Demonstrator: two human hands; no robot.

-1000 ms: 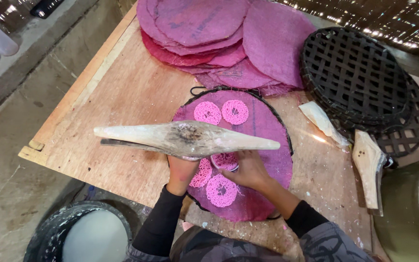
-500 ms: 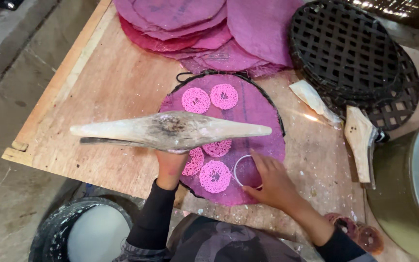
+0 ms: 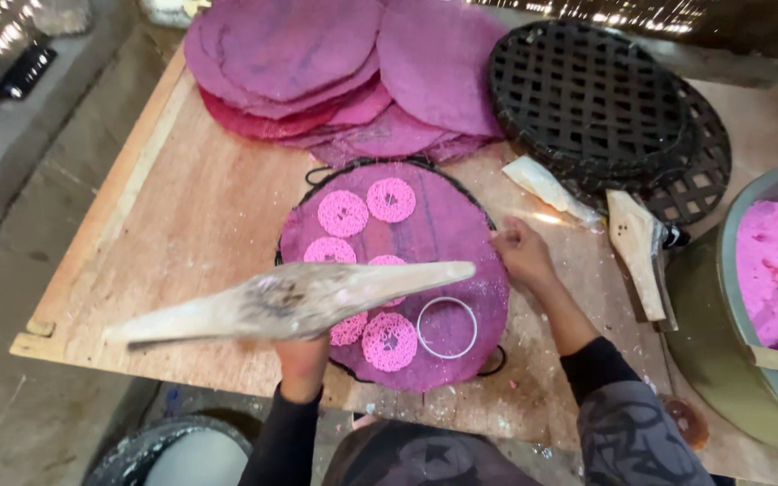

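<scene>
Inspection from the head view: my left hand (image 3: 303, 353) grips a long flour-dusted wooden paddle with tapered ends (image 3: 290, 301) from beneath; the fingers are hidden under the wood, so only the wrist and black sleeve show. The paddle hangs level over the near-left part of a round purple cloth-covered tray (image 3: 443, 225) and hides parts of two of the pink lacy dough discs (image 3: 389, 341) laid on it; six discs can be made out. A thin metal ring (image 3: 447, 328) lies flat on the cloth just beside the nearest disc. My right hand (image 3: 520, 252) rests at the tray's right rim, fingers curled together; whether they pinch the cloth I cannot tell. The tray sits on a plywood board (image 3: 182, 225). Behind it lie stacked purple cloths (image 3: 317, 63) and black woven lattice trays (image 3: 587, 90). At right, a metal bowl of pink dough (image 3: 772, 270) is cut off by the frame edge.
</scene>
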